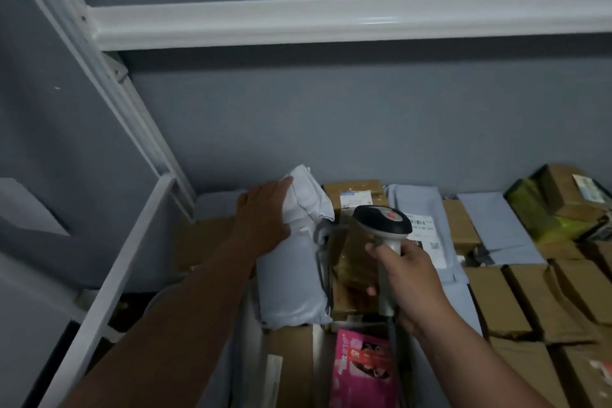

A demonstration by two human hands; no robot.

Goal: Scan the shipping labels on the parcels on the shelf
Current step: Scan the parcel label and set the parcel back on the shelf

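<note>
My left hand [265,215] rests on the upper left side of a grey plastic mailer parcel [294,278] that stands on edge on the shelf, fingers wrapped over its folded top. My right hand [407,278] grips the handle of a barcode scanner [381,225], whose dark head points left toward the mailer and a brown parcel behind it. A white shipping label [425,235] lies on a grey bag just right of the scanner head. Another label [356,199] shows on a brown parcel behind. The mailer's own label is hidden.
Brown cardboard parcels [516,301] and grey mailers [496,225] fill the shelf to the right. A pink package [361,368] lies in front. A green-wrapped box [543,209] sits far right. White shelf posts [132,129] and an upper beam [331,20] frame the bay.
</note>
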